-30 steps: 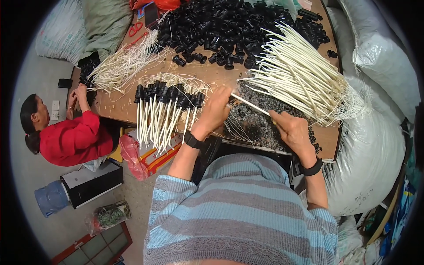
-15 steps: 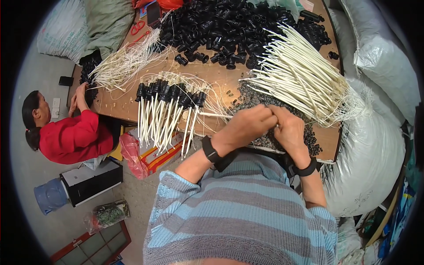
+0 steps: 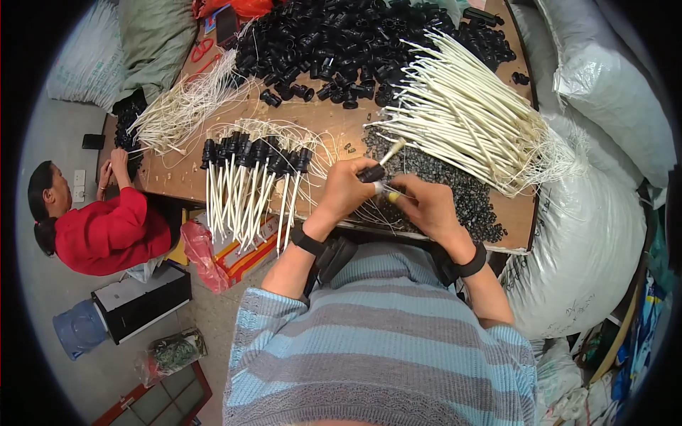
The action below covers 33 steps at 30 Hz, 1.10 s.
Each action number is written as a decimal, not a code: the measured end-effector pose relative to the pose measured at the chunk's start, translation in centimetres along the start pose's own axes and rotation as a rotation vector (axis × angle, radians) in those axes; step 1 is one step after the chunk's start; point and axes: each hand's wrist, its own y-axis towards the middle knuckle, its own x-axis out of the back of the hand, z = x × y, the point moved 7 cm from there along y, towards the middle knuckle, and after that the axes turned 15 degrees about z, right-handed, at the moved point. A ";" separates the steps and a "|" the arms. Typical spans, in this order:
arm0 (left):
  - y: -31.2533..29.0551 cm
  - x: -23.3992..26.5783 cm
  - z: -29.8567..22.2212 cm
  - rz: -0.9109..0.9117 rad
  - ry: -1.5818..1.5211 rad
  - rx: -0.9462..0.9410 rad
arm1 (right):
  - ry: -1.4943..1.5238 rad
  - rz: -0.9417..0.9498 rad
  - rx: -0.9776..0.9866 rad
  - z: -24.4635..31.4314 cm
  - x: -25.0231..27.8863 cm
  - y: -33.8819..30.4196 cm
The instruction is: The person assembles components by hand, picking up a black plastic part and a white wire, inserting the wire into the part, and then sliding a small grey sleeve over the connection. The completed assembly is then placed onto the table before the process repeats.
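My left hand (image 3: 344, 188) is closed round a black plastic socket cap (image 3: 371, 174). A short cream-coloured sleeved end (image 3: 393, 150) sticks out of the cap, up and to the right. Close beside it my right hand (image 3: 432, 207) pinches thin pale wires by the cap's lower end; the fingertips partly hide them. Left of my hands lies a row of finished-looking white sleeved leads (image 3: 231, 202) with black caps (image 3: 245, 150) on their far ends. Beneath and right of my hands spreads a heap of small dark clips (image 3: 465, 202).
Black caps (image 3: 320, 42) are heaped at the table's far side. A bundle of white sleeved wires (image 3: 462, 106) lies at right, another wire bundle (image 3: 181, 110) at left. Full white sacks (image 3: 579, 248) flank the table's right edge. A person in red (image 3: 114, 231) works at the left end.
My hands have moved slightly left and turned, bringing the black cap into sight between them. The long white lead that stretched left from my hands no longer shows there. The whole view has shifted slightly.
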 end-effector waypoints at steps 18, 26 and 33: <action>0.3 -1.6 -0.2 0.495 0.191 0.020 | -0.043 -0.029 0.067 0.0 -0.1 -0.1; 0.1 -2.8 -1.6 0.680 0.042 -0.006 | 0.059 0.036 0.195 1.4 -0.5 -0.4; 0.0 -1.9 -2.9 0.342 0.012 -0.210 | -0.151 -0.112 0.162 1.1 -0.2 -0.5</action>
